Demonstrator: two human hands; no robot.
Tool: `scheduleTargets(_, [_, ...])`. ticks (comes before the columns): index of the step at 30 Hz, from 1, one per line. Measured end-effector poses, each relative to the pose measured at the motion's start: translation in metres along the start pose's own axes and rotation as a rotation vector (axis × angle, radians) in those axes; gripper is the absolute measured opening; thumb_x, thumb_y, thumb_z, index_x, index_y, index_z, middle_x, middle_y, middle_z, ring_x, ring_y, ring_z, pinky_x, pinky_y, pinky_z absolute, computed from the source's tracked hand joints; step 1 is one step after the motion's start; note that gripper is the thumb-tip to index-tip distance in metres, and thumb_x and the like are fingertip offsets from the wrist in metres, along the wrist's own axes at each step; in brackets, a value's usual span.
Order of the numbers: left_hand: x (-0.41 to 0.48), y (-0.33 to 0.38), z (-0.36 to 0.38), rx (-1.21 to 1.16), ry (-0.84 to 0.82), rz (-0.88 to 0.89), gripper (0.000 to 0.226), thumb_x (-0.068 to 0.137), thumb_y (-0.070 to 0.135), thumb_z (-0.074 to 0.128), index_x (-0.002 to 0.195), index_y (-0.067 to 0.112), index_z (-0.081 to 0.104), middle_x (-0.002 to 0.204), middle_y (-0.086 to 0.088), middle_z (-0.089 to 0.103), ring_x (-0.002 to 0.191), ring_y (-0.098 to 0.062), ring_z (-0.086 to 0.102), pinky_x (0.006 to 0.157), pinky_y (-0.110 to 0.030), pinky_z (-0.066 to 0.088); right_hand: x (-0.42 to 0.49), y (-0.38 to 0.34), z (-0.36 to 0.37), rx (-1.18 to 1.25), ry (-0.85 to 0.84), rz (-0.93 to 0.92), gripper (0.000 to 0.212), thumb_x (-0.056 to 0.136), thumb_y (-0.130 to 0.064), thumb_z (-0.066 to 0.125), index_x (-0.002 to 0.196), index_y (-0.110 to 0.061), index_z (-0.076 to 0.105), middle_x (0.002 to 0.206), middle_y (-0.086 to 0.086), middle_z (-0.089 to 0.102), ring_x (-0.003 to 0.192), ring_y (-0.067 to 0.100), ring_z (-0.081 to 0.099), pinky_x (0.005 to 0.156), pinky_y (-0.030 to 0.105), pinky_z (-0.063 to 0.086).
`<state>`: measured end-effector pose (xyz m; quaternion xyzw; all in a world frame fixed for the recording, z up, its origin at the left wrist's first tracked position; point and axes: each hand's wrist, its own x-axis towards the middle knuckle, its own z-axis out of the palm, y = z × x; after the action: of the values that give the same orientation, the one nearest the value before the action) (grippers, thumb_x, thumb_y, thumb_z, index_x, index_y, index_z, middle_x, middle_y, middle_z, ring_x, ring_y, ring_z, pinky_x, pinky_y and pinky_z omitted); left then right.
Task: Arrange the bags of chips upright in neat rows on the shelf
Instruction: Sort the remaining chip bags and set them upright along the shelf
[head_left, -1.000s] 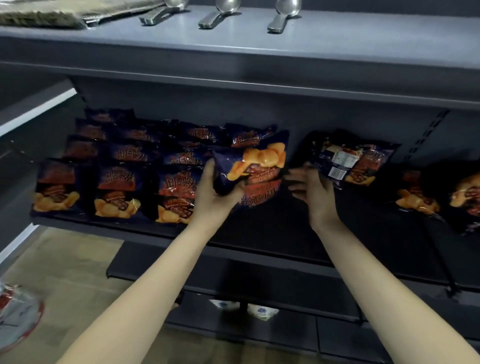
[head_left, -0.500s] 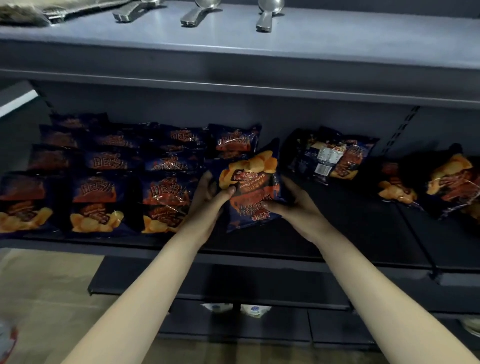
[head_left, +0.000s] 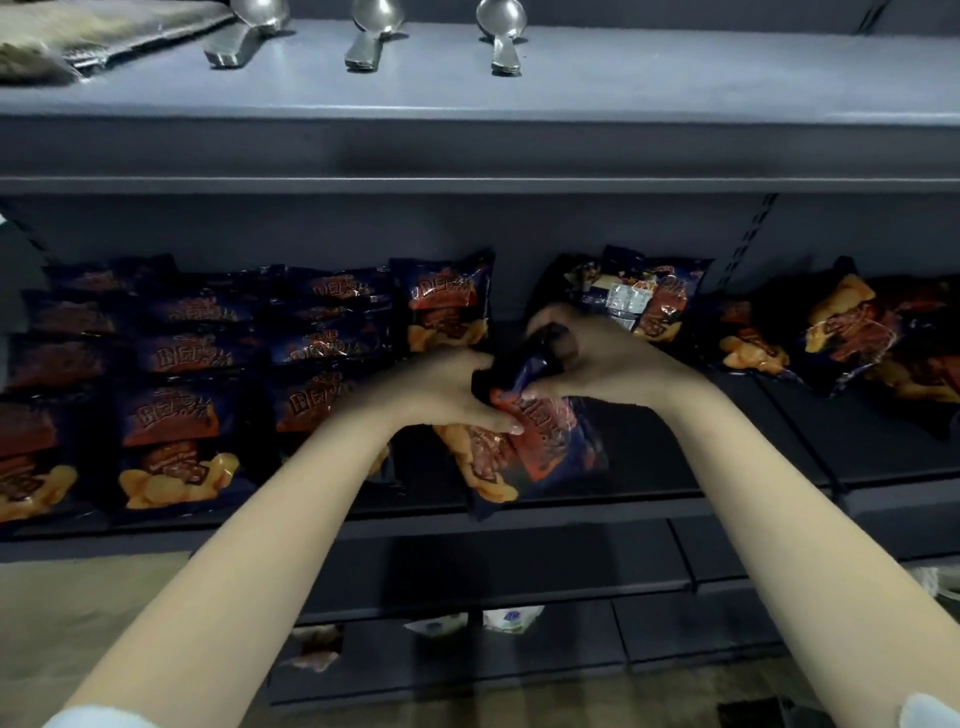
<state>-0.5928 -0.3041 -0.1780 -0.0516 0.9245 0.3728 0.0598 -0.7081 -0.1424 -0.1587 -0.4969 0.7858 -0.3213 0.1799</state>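
A dark blue and orange chip bag (head_left: 524, 447) hangs tilted over the front of the dark shelf (head_left: 727, 467), chips picture at its lower end. My left hand (head_left: 441, 389) grips its upper left part. My right hand (head_left: 587, 358) pinches its crumpled top edge. To the left, several matching bags (head_left: 176, 441) stand upright in rows. One upright bag (head_left: 447, 306) stands just behind my left hand. Behind my right hand another bag (head_left: 639, 301) lies with its back label showing. Further right, loose bags (head_left: 852, 327) lie tumbled on the shelf.
The grey upper shelf (head_left: 571, 104) carries three metal spoons (head_left: 369, 36) and a flat packet (head_left: 78, 36) at the far left. Lower shelf tiers (head_left: 519, 649) sit below with small white packs (head_left: 483, 621). Tan floor (head_left: 78, 623) shows at the lower left.
The held bag has been turned over so its chips picture now points down. Both hands have shifted to its top end, and the bag has dropped toward the shelf's front edge.
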Motion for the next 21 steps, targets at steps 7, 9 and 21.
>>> scheduleTargets(7, [0.001,-0.035,0.021,-0.503,0.502,0.001,0.032,0.073,0.032,0.078,0.100,0.026,0.064,0.092,0.017,0.066,0.088,0.001,0.061,0.080,-0.014,0.047,-0.007,0.010,0.015,0.401,0.594,0.125,0.042,0.085,-0.035,0.066,0.122,-0.026,0.048,0.105,-0.009,0.066,0.095,0.001,0.062,0.083,0.012,0.047])
scheduleTargets(9, [-0.003,-0.037,0.028,-0.647,0.611,0.031,0.025,0.078,0.029,0.073,0.101,0.028,0.063,0.093,0.017,0.065,0.088,0.003,0.062,0.079,-0.010,0.047,-0.016,0.019,0.031,0.554,0.582,0.228,0.060,0.077,-0.054,0.066,0.128,-0.033,0.044,0.120,-0.010,0.060,0.107,0.000,0.057,0.097,0.023,0.046])
scheduleTargets(21, [0.003,-0.059,0.059,-0.467,0.488,-0.140,0.073,0.075,0.058,0.065,0.135,0.022,0.043,0.128,0.003,0.056,0.114,-0.012,0.055,0.095,-0.027,0.044,0.004,0.044,0.092,0.679,0.541,0.424,0.043,0.079,-0.011,0.073,0.118,-0.017,0.055,0.108,-0.001,0.069,0.100,0.017,0.066,0.093,0.043,0.053])
